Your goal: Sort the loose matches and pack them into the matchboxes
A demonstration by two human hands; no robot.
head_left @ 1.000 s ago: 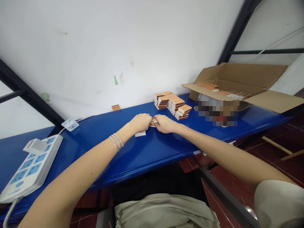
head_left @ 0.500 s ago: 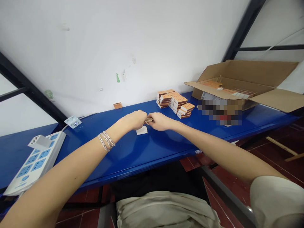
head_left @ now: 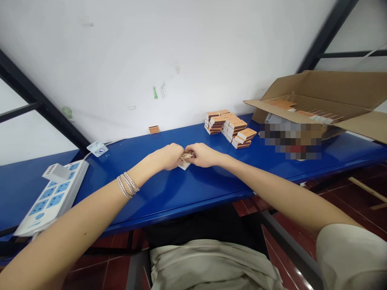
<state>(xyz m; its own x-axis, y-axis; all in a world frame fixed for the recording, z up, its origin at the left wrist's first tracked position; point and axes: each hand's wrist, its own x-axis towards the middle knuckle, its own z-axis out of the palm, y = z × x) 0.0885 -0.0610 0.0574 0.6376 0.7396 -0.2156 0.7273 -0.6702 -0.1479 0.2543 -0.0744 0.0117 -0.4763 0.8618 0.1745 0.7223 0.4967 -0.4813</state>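
Note:
My left hand and my right hand meet over the blue table, pinching a small bundle of thin wooden sticks from either side. Just below the hands, a small white paper square lies partly hidden. Behind my right hand stand several stacks of orange-and-tan matchboxes. A single matchbox lies by the wall, farther left. Several bracelets circle my left wrist.
The blue table runs along a white wall. A white power strip with a plug sits at its left, and a small white device sits by the wall. An open cardboard box holding matchboxes stands at the right, partly pixelated in front.
My hands have drawn closer around the stick bundle and now cover part of the white paper. The whole view has shifted slightly, with the table contents appearing farther right.

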